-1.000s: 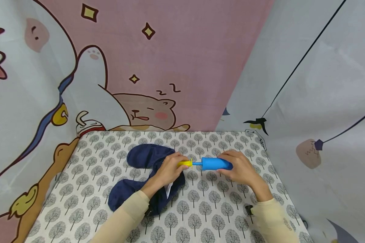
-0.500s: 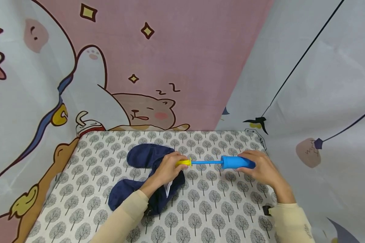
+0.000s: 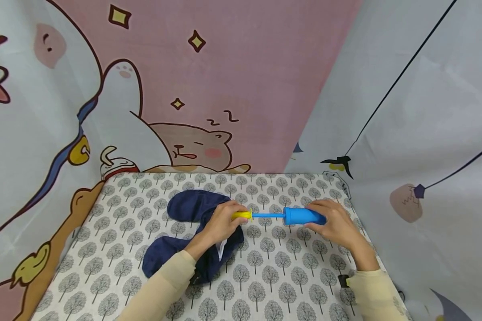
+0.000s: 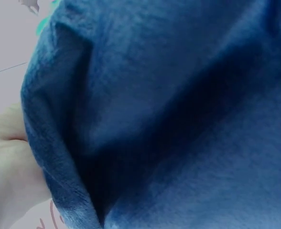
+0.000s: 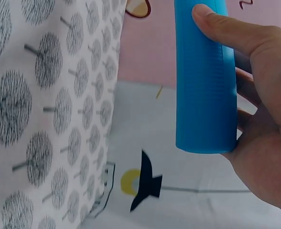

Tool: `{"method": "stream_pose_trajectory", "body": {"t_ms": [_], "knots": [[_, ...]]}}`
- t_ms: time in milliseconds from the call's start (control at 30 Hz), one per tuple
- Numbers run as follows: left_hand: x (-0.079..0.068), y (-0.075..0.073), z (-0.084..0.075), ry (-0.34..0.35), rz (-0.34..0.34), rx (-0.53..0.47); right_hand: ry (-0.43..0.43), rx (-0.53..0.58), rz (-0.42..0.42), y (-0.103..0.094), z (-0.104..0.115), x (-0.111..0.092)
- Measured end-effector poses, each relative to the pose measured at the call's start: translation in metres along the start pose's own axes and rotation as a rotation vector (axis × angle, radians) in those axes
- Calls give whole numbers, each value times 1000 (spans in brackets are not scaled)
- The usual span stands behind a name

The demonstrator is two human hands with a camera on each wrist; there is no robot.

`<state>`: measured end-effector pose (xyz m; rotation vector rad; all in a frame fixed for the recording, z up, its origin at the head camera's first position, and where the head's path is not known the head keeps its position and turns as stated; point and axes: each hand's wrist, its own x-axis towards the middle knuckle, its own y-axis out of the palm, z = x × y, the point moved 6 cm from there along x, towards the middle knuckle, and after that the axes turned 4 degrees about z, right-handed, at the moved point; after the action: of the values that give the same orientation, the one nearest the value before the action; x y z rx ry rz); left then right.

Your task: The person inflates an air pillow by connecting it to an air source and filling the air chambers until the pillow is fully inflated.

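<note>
Over patterned cloth (image 3: 273,292), both hands' curled fingers (image 3: 231,207) (image 5: 219,23) grip a blue pump (image 3: 299,216).

Pump barrel (image 3: 303,216) right of neck pillow (image 3: 197,205), pillow on tablecloth (image 3: 271,258)

This looks like a small corner closed in with playful, nursery-style cloth; whether in a home or a studio cannot be told. The worktop (image 3: 265,263) has a print of grey trees. Behind the worktop hangs pink cloth (image 3: 265,80) with a sleeping cartoon bear (image 3: 202,149); to its right, creased pale-grey cloth (image 3: 434,102) with a bird (image 3: 341,163).
</note>
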<state>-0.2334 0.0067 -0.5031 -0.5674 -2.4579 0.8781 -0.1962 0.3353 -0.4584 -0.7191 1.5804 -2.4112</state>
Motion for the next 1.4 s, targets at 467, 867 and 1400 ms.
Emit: {"method": "stream_pose_trajectory", "body": {"t_ms": [467, 867, 1400], "knots": [[0, 6, 7, 58, -19, -16, -132, -58, -24, 24, 42, 30], [-2, 6, -4, 50, 10, 20, -73, -53, 100, 37, 50, 37], [-2, 3, -3, 58, -13, 59, 105, 42, 107, -1, -21, -4]]}}
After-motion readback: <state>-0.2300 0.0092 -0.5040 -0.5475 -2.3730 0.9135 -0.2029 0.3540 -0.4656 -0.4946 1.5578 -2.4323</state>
